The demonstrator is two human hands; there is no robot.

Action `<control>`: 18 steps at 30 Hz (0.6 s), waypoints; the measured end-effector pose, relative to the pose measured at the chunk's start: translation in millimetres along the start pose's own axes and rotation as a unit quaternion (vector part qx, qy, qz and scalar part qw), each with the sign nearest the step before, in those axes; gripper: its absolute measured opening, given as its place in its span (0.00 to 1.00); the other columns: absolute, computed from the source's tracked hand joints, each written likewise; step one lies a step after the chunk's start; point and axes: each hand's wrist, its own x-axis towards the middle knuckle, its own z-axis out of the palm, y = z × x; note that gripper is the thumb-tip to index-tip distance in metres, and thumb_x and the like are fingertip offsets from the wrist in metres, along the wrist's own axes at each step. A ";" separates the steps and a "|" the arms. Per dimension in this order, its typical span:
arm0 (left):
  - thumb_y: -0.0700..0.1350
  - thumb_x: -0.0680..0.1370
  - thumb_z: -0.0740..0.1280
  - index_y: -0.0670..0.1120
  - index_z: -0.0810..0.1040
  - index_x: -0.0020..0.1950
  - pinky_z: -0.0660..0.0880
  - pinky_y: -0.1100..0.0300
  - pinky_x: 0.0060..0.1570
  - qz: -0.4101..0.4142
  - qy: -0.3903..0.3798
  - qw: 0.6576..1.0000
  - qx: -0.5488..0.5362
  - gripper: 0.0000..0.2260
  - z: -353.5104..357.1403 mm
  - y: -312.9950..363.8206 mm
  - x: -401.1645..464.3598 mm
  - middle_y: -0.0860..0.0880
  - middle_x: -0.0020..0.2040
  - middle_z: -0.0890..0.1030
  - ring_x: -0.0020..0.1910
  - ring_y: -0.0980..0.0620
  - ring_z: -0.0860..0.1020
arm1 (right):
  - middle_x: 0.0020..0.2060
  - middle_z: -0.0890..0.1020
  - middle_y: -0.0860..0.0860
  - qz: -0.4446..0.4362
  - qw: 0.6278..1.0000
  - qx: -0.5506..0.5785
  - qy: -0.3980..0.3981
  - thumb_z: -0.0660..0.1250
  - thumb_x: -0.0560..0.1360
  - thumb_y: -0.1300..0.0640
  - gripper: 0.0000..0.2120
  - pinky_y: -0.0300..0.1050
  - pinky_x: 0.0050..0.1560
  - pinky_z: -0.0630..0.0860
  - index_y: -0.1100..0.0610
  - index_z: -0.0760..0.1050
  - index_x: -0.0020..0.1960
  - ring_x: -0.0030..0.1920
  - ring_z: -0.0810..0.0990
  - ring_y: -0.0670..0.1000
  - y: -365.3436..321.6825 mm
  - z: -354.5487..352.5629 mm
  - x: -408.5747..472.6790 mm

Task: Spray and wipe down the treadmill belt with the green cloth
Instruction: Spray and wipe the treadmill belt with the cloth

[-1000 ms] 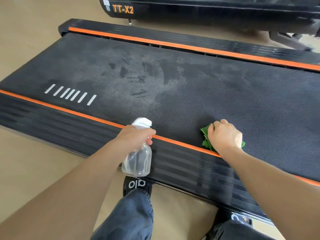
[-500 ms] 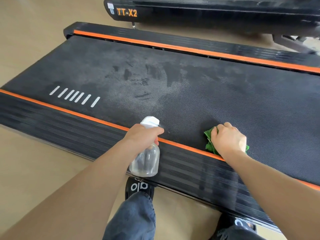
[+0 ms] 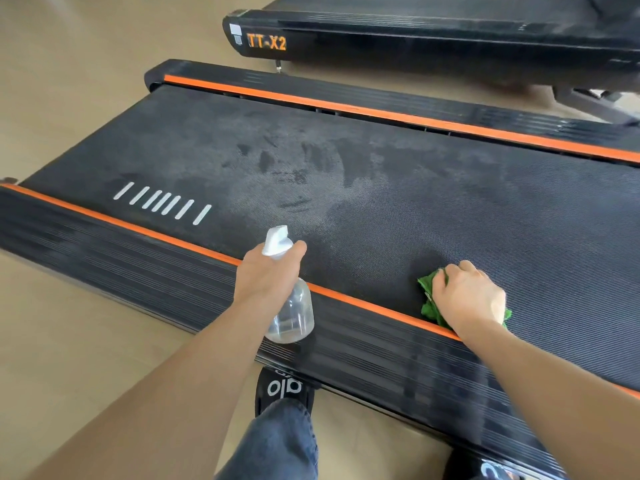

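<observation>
Treadmill belt (image 3: 398,216) looks damp mid-way; right hand (image 3: 465,296) grips the green cloth (image 3: 427,301) at its near edge, left hand (image 3: 266,271) wrapped round a clear spray bottle (image 3: 289,317).

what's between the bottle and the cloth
Nothing lies between the bottle and the cloth: the head view shows only bare belt and the orange stripe.

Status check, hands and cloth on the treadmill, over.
Left hand grips spray bottle. Right hand presses green cloth on belt near orange strip. Nothing in the way.
</observation>
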 end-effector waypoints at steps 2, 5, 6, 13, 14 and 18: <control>0.60 0.76 0.69 0.47 0.84 0.50 0.76 0.56 0.43 0.004 0.005 1.000 -0.006 0.17 2.0 1.4 -0.8 0.50 0.47 0.86 0.44 0.48 0.83 | 0.43 0.72 0.48 -0.015 1.000 0.000 0.004 0.51 0.83 0.47 0.19 0.48 0.39 0.68 0.54 0.78 0.48 0.47 0.74 0.54 -0.2 -1.4 0.4; 0.59 0.76 0.69 0.46 0.83 0.49 0.80 0.50 0.52 0.007 0.011 1.000 -0.015 0.16 6.9 4.6 -2.8 0.50 0.45 0.86 0.44 0.47 0.83 | 0.44 0.73 0.47 -0.056 0.998 0.010 0.010 0.54 0.83 0.47 0.18 0.47 0.39 0.66 0.54 0.78 0.48 0.49 0.76 0.55 -7.9 -2.4 2.9; 0.59 0.76 0.69 0.47 0.83 0.49 0.80 0.49 0.54 0.007 0.010 1.000 -0.020 0.15 9.0 6.6 -3.0 0.50 0.46 0.86 0.45 0.47 0.83 | 0.45 0.74 0.48 -0.067 0.998 0.017 0.011 0.54 0.83 0.47 0.17 0.47 0.39 0.65 0.55 0.78 0.48 0.49 0.76 0.55 -12.5 -2.2 3.6; 0.57 0.77 0.69 0.48 0.82 0.47 0.80 0.46 0.58 0.014 0.011 1.000 -0.023 0.13 19.0 10.2 -6.7 0.49 0.46 0.86 0.47 0.46 0.83 | 0.46 0.75 0.47 -0.076 0.997 0.012 0.005 0.54 0.83 0.47 0.17 0.47 0.38 0.66 0.54 0.78 0.49 0.50 0.76 0.53 -31.0 -0.8 -0.1; 0.58 0.77 0.69 0.47 0.82 0.48 0.80 0.45 0.58 0.012 0.015 0.999 -0.027 0.14 19.9 11.5 -6.8 0.49 0.46 0.86 0.48 0.45 0.83 | 0.46 0.75 0.47 -0.075 0.997 0.012 0.004 0.54 0.83 0.47 0.17 0.47 0.38 0.66 0.54 0.78 0.49 0.51 0.76 0.53 -30.7 -1.4 -0.1; 0.57 0.77 0.70 0.48 0.81 0.49 0.80 0.48 0.56 0.004 0.007 0.999 -0.053 0.13 22.5 15.0 -7.3 0.49 0.48 0.86 0.47 0.45 0.84 | 0.47 0.75 0.47 -0.070 0.997 0.011 -0.001 0.53 0.83 0.47 0.17 0.47 0.38 0.66 0.53 0.78 0.50 0.51 0.76 0.53 -32.0 -1.5 -0.6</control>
